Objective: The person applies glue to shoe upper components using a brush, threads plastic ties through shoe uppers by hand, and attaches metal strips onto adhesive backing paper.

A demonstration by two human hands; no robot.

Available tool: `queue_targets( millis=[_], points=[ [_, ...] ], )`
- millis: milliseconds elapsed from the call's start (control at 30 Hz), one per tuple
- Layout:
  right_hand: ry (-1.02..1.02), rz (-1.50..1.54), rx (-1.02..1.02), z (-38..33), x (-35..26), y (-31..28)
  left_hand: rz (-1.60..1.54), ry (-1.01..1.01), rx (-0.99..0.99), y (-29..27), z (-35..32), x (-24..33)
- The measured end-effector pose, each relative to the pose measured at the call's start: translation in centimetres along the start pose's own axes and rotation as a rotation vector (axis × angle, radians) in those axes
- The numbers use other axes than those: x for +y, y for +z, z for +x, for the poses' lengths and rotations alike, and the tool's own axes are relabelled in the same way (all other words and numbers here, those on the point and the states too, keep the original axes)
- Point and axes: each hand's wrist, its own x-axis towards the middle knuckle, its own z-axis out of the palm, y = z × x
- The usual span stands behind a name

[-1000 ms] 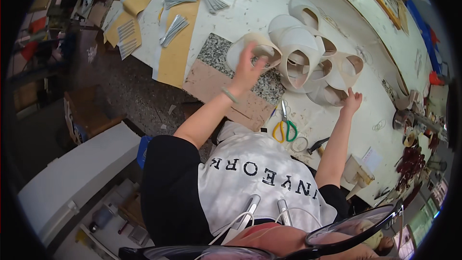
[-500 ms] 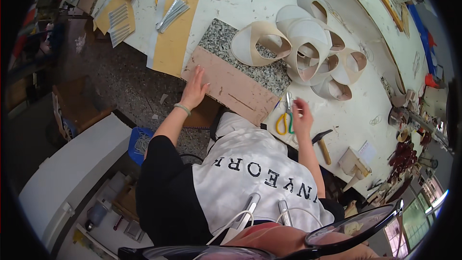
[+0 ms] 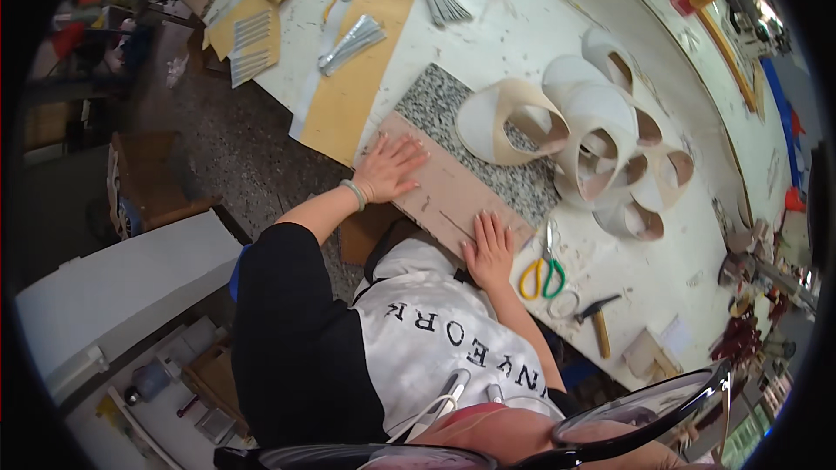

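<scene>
Head view: both hands lie flat, palms down and fingers spread, on a brown board [image 3: 453,196] at the near edge of the counter [image 3: 522,35]. Neither is clamped on anything; they press rather than grip. The left hand [image 3: 392,170] rests on the board's left end, the right hand [image 3: 489,251] on its near right end, so the two sit well apart with most of the board's length between them.

The board's long axis runs from the left hand toward the right hand, slanting down to the right in the picture, roughly along the counter's edge. It lies partly over a speckled stone slab [image 3: 453,104] that shows beyond the fingertips of both hands. Each hand is on its own end, so neither is nearer than the other.

Beyond the slab, farther from the right hand, stands a cluster of curled pale loops [image 3: 592,130], touching one another. Just right of the right hand lie scissors [image 3: 544,274] with yellow and green handles, and farther right a small hammer [image 3: 599,324]. Beyond the left hand lie a tan sheet [image 3: 357,91] and bundles of metal strips [image 3: 348,35].
</scene>
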Motion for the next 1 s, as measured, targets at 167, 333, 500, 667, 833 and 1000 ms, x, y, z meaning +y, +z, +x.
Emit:
queue_targets(
  millis=[167,333,500,667,833,1000],
  points=[
    [0.026,0.049,0.102,0.6,-0.3,-0.4,0.016,0.06,0.094,-0.1,0.1,-0.5],
    [0.062,-0.008,0.143,0.9,-0.7,-0.4,-0.012,0.098,0.136,-0.2,0.2,-0.8],
    [0.08,-0.076,0.153,-0.1,-1.0,0.3,-0.036,0.127,0.142,0.7,-0.2,-0.7],
    [0.096,-0.082,0.121,-0.1,-1.4,0.2,-0.206,0.223,0.127,1.1,-1.2,-1.5],
    [0.179,-0.109,0.074,-1.2,-1.7,0.7,-0.292,0.339,0.145,1.5,-0.9,-1.4],
    [0.149,-0.123,0.007,1.0,-2.5,-0.1,-0.263,0.361,0.185,1.8,-1.2,-2.3]
  ],
)
